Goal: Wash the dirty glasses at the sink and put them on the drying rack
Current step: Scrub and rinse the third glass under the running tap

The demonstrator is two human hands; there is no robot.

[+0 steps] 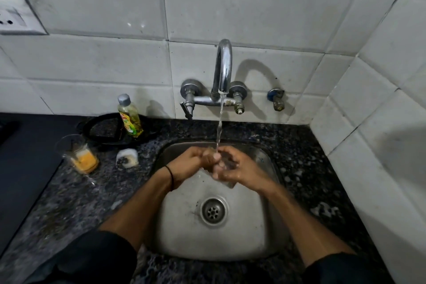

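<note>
Both hands meet over the steel sink [260, 233] under the running tap [223, 69]. My right hand [242, 166] wraps a clear glass [228, 181], mostly hidden by fingers, its base showing below the palm. My left hand [189, 161] presses against the glass mouth, fingers at or inside the rim. The water stream [219, 131] lands where the hands join. A second glass [79, 153] with orange liquid in its bottom stands on the counter to the left.
A dish soap bottle [129, 116] stands on a black round tray [101, 131] behind the dirty glass. A soapy white sponge [127, 157] lies beside the sink. Dark granite counter [76, 200] surrounds the basin; tiled walls close in behind and on the right.
</note>
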